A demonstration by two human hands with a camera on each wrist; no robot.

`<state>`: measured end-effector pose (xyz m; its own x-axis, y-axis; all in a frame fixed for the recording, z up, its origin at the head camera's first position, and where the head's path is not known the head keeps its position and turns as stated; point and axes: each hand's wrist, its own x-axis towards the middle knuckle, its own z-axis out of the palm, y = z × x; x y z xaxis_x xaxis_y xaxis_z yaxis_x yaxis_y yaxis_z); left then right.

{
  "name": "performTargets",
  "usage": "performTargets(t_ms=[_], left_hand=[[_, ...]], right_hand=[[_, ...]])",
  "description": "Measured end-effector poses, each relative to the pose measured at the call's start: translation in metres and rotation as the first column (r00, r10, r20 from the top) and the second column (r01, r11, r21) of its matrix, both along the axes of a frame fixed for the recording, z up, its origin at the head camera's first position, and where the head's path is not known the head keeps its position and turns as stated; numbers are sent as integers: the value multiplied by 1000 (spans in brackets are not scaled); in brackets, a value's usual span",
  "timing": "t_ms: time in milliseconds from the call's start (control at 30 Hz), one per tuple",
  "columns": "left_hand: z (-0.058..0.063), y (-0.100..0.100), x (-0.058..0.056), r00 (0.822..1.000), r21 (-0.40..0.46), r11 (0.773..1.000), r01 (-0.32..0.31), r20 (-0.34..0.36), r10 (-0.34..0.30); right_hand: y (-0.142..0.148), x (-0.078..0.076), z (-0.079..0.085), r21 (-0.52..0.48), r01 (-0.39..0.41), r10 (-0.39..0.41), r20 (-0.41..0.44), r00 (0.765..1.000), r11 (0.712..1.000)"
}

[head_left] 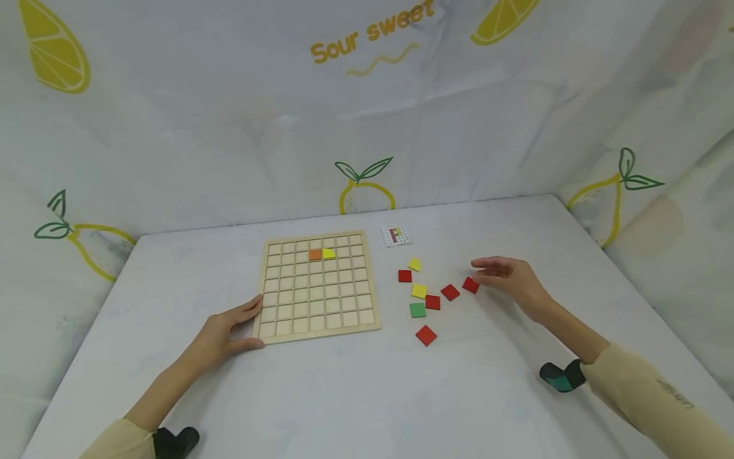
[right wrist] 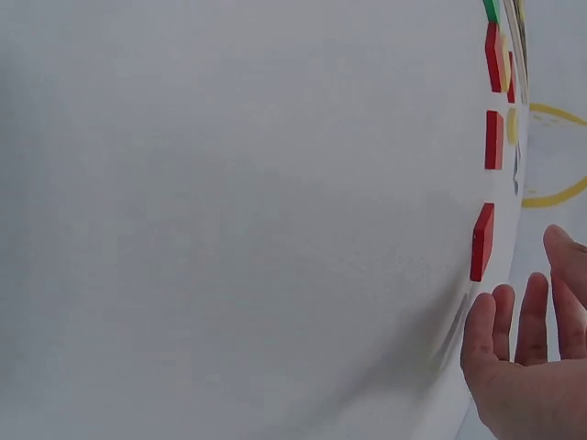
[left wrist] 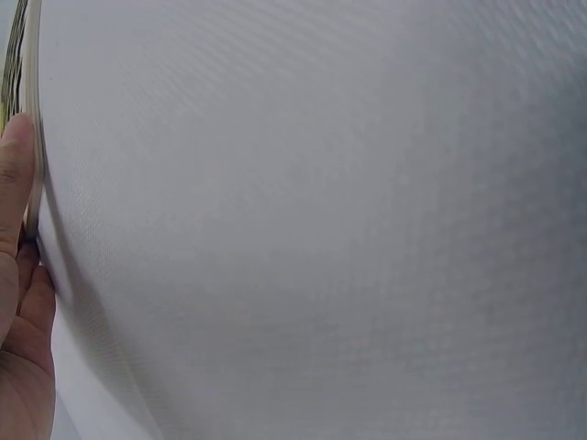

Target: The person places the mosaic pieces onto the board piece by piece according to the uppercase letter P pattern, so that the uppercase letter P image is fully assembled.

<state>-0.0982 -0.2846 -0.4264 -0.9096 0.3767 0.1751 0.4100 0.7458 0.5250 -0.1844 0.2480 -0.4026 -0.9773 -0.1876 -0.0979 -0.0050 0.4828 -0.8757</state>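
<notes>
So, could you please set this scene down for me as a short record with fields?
Surface: white table
Board: wooden grid board, flat on the table
On the board: orange square and yellow piece, side by side in the second row from the far edge
Loose, right of the board: five red tiles, yellow square, smaller yellow tile, green tile
Card: small patterned card, beyond the loose tiles
Left hand: holds the board's near left corner
Right hand: by the rightmost red tile, holding nothing
</notes>
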Motion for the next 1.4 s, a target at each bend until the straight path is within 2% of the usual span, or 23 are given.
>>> performTargets(t_ms=[200, 467, 600, 800, 1033, 1133, 1267, 1400], left_hand=[[-1, -2, 3, 1000, 0, 1000, -5, 10, 5], [-2, -1, 4, 1000, 6, 1000, -3, 5, 3], [-2, -1, 4, 1000, 0, 1000, -2, -6, 2], [0, 0, 4, 1000, 4, 1000, 2, -5, -2], [1, 0, 3, 1000, 4, 1000, 5, -23, -5], [1, -1, 3, 999, 4, 1000, 8, -34, -8], [1, -1, 2, 999, 5, 1000, 12, -38, -12], [2, 0, 2, 999, 14, 1000, 18, -36, -17]], right_hand=[[-2, 16, -6, 56, 36, -34, -31, 999, 998], [-9, 18, -14, 119, 60, -54, -54, 997, 991], [-12, 17, -14, 159, 35, -19, -103, 994, 987], [-9, 11, -16, 190, -20, 40, -104, 994, 982], [-6, 6, -13, 226, -40, 78, -162, 984, 973], [-2, 4, -12, 212, -58, 95, -168, 981, 975], [6, 1, -14, 161, -94, 116, -132, 984, 982], [9, 0, -15, 97, -97, 106, -94, 990, 990]])
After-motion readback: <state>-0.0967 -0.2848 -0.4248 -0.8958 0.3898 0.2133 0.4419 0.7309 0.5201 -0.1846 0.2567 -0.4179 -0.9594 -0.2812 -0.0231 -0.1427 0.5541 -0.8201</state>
